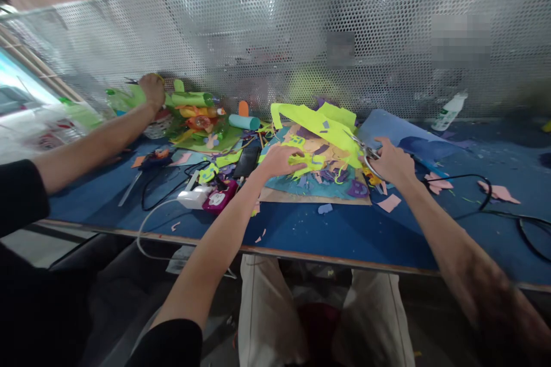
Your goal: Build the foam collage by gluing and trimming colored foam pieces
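Observation:
My right hand [394, 163] is wrapped round the handles of a pair of metal scissors [369, 155]. Their blades point up and left, against a large bright yellow-green sheet [318, 120]. My left hand [280, 161] is low over a heap of cut scraps, its fingers curved and apart near a yellow-green cut-out piece [307, 166]. Whether its fingertips touch that piece, I cannot tell. Purple, peach and yellow scraps cover a teal sheet [293, 184] beneath the hands.
At the left, another person's hand [152, 92] holds scissors beside a green and orange bottle craft [198, 112]. A power adapter [219, 196] with cables lies by my left forearm. Blue sheet [387, 132], white glue bottle [450, 112] and black cable [465, 176] are right. Perforated metal panel [275, 28] stands behind.

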{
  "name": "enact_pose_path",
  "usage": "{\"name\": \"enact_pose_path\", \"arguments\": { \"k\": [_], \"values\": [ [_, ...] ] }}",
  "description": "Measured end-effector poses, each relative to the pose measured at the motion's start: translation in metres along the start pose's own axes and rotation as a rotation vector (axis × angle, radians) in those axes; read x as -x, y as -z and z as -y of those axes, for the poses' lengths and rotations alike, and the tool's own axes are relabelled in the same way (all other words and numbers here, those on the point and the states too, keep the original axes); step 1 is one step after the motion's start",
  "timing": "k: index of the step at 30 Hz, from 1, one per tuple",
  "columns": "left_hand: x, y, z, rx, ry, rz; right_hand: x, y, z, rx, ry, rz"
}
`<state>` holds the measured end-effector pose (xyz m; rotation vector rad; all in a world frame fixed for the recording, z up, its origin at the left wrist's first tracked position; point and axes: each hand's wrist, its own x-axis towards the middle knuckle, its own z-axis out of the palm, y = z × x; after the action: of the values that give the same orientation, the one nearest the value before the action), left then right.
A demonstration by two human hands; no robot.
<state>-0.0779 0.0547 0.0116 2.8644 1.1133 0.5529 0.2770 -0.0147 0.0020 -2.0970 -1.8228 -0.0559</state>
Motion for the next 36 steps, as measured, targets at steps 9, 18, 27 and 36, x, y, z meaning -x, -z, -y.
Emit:
{"name": "enact_pose_path", "arguments": {
  "k": [9,18,27,36],
  "values": [
    [-0.002,0.0,0.002,-0.109,0.169,-0.117,0.006,0.0,0.013,-0.053,0.032,-0.004],
    [0.004,0.014,0.006,-0.054,0.37,-0.615,0.01,-0.002,0.018,-0.055,0.186,0.133],
    [0.009,0.043,0.023,0.278,0.174,0.067,0.007,-0.002,0.015,-0.171,0.182,-0.03],
    [0.038,0.116,0.041,0.081,0.171,0.164,0.01,0.019,0.011,-0.294,0.097,-0.268]
  ]
}}
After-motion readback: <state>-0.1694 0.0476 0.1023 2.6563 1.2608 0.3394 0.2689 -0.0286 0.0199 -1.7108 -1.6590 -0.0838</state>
